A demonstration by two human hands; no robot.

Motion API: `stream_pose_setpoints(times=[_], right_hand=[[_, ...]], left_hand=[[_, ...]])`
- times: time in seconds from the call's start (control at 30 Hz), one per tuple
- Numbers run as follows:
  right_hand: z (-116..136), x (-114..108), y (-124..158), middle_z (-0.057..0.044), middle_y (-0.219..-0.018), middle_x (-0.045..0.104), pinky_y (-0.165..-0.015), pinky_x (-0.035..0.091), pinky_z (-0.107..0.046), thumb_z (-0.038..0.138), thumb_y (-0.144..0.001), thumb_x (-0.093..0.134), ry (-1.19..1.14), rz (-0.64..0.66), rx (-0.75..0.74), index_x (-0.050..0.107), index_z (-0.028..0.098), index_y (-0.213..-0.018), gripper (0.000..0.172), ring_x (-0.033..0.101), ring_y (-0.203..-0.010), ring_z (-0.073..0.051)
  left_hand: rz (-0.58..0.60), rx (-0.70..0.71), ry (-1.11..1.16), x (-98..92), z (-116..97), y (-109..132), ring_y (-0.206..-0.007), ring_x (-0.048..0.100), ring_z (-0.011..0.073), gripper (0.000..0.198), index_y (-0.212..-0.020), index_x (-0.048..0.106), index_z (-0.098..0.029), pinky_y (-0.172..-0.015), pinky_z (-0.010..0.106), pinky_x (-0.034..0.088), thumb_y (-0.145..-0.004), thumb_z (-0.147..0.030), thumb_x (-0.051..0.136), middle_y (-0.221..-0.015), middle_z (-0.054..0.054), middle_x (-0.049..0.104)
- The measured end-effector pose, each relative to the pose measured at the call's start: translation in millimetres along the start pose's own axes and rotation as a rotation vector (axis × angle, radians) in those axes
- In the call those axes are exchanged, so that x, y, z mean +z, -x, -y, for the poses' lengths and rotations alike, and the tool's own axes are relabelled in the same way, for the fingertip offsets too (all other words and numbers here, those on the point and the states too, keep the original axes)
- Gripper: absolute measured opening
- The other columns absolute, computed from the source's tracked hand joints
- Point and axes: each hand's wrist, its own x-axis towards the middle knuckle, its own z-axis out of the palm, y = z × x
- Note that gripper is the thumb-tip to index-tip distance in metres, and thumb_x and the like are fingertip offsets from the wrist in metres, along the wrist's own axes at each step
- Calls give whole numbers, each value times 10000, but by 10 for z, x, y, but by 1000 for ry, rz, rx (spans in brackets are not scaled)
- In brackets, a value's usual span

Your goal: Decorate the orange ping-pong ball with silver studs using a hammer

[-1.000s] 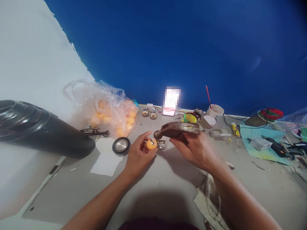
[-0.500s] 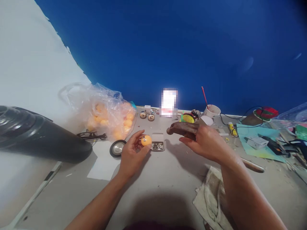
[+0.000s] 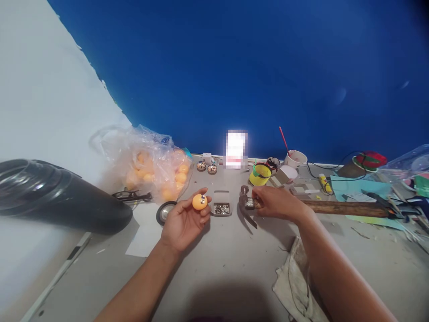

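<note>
My left hand point(image 3: 186, 223) holds an orange ping-pong ball point(image 3: 200, 202) in its fingers, palm turned up. Several small shiny metal pieces sit on the ball's upper right side. My right hand point(image 3: 273, 203) is closed round the neck of a claw hammer point(image 3: 348, 208), just behind its head. The wooden handle stretches off to the right, and the claw points down toward the table. Between the hands stands a small open box point(image 3: 221, 214) holding many small shiny metal pieces, too small to make out.
Clear plastic bags with orange balls point(image 3: 147, 174) lie left, behind a dark cylinder point(image 3: 67, 197). Two metal-studded half-balls point(image 3: 212, 168) sit before a bright, blurred screen point(image 3: 236, 150). A yellow cup point(image 3: 259, 175), a white cup point(image 3: 296, 158) and a cloth point(image 3: 295, 277) are on the right.
My right hand has turned the hammer, so its head now faces me and its handle extends right. My left hand has rolled palm up with the ball, moving slightly left.
</note>
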Motion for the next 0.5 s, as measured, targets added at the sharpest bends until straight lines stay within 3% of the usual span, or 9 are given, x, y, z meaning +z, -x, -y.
stream_pose_setpoints(times=[0.17, 0.3, 0.4, 0.5], right_hand=[[-104, 92, -86, -50, -916, 680, -596, 268, -278, 248, -694, 705, -24, 91, -18, 572, 216, -919, 263, 616, -821, -215], [-127, 124, -111, -35, -901, 678, -587, 278, -272, 253, -659, 731, -31, 118, -14, 573, 217, -909, 298, 613, -799, -207], [-121, 128, -114, -34, -876, 675, -581, 272, -274, 248, -654, 736, -28, 135, -18, 584, 216, -904, 294, 608, -788, -204], [-106, 129, -125, -46, -892, 681, -572, 271, -277, 264, -650, 747, -20, 187, 15, 605, 217, -937, 324, 610, -787, -210]], left_hand=[[21, 19, -74, 14, 10, 10, -688, 574, 149, 307, -1079, 728, -119, -544, 247, 478, -834, -278, 633, -1001, 136, 695], [47, 115, -256, 30, 49, 31, -615, 530, 107, 319, -1047, 729, -136, -507, 222, 435, -803, -342, 727, -889, 68, 655], [-3, 198, -420, 25, 82, 21, -592, 520, 85, 314, -1050, 712, -165, -493, 197, 398, -758, -255, 783, -857, 35, 649], [-63, 205, -452, 10, 90, -3, -580, 519, 85, 336, -1044, 698, -161, -477, 194, 369, -748, -291, 789, -874, 51, 671]])
